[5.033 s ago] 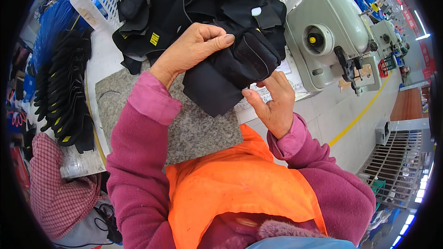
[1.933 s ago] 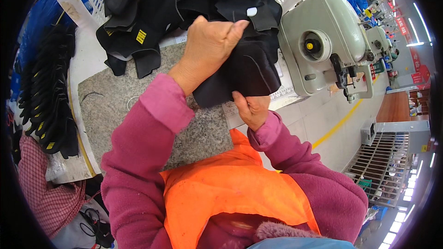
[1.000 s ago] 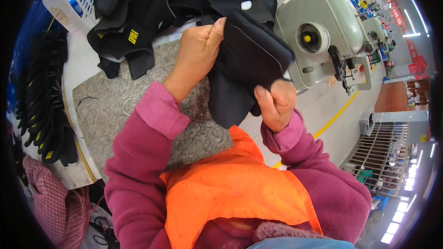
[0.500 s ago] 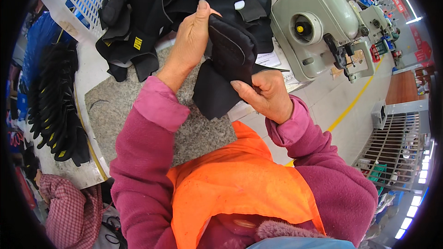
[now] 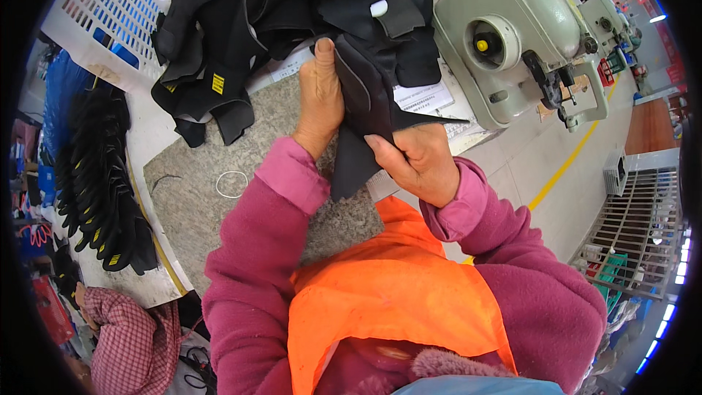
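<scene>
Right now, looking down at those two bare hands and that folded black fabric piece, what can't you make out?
All in the head view:
Left hand: fingertips, hidden behind the hand itself and the folded black fabric piece.
Right hand: fingertips, hidden behind the same piece.
White perforated plastic crate: upper part, cut off by the picture's top edge; inside, covered by heaped black fabric pieces.
White printed paper sheet: print too small.

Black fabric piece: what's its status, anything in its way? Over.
Left grip and right grip: both closed on black fabric piece. Piece bent, not flat. Nothing seen blocking; black pile just beyond, sewing machine to the right.
</scene>
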The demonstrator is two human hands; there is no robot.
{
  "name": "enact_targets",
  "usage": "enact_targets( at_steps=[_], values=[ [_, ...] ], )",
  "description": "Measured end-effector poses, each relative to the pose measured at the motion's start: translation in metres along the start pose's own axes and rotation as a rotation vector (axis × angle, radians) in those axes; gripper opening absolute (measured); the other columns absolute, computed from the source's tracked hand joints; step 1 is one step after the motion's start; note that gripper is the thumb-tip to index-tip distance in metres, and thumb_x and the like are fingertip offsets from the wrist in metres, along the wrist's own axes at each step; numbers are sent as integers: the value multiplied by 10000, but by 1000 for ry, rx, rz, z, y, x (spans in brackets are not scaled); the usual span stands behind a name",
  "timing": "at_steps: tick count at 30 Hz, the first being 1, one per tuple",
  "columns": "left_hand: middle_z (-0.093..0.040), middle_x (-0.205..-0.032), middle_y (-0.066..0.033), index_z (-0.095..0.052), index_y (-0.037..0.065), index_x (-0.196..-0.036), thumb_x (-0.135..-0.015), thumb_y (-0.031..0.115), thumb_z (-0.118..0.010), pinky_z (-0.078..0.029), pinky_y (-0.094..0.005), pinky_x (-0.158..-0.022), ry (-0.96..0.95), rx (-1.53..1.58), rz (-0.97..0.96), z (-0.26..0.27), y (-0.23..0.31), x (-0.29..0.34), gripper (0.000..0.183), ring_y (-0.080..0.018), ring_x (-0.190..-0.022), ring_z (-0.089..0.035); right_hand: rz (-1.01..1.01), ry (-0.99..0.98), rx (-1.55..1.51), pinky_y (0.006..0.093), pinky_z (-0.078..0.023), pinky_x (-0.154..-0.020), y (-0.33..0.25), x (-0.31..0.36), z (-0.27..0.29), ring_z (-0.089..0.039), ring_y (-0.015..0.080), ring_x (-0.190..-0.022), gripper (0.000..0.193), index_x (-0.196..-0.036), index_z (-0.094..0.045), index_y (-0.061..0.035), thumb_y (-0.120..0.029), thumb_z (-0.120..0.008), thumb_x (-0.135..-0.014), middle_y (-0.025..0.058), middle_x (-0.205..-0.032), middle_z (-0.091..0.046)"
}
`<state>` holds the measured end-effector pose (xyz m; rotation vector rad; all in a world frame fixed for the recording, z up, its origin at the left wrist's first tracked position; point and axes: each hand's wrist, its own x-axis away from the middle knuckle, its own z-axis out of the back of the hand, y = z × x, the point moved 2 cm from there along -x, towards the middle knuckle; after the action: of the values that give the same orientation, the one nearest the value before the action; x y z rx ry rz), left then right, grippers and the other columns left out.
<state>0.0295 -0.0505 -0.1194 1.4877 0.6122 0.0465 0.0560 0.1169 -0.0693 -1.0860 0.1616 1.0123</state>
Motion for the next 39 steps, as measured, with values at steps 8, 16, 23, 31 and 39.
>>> enact_targets(
  at_steps=[8,16,23,31,39],
  values=[
    [-545,-656,-164,-477,-43,-1064,-921,79,-581,-407,-363,-498,-23,-533,-232,11,-23,-8,214,-290,-542,-554,-19,-24,39,367,-398,-438,-5,-5,13,-542,306,-461,315,-581,-544,-34,-110,-701,-844,138,-536,-519],
    [-509,-633,-77,-523,3,-805,-1035,323,-390,-399,-345,-543,175,-482,-171,13,1,-6,417,-173,-572,-477,-80,-23,25,372,-398,-428,4,3,4,-548,318,-461,322,-576,-535,-8,-100,-684,-846,154,-527,-519],
    [-498,-696,-28,-550,10,-771,-1043,549,-168,-371,-270,-661,-5,-89,-484,3,70,-28,714,-131,-675,-473,-60,-151,-45,372,-402,-435,-5,-11,23,-540,311,-458,327,-572,-529,-14,-114,-686,-841,144,-526,-514],
    [-398,-507,-43,-443,-4,-553,-1000,635,-86,-263,-299,-491,-146,-183,-422,-3,72,-28,857,-149,-469,-368,-166,-192,-116,363,-446,-484,1,-13,19,-598,307,-538,226,-653,-623,-36,-146,-681,-841,120,-591,-588],
    [-407,-520,-50,-470,-18,-576,-994,648,-134,-276,-306,-475,-258,-198,-481,1,71,-29,856,-157,-471,-398,-186,-300,81,394,-474,-521,3,-4,30,-617,311,-576,242,-666,-651,-61,-234,-683,-833,108,-616,-609]
  ],
)
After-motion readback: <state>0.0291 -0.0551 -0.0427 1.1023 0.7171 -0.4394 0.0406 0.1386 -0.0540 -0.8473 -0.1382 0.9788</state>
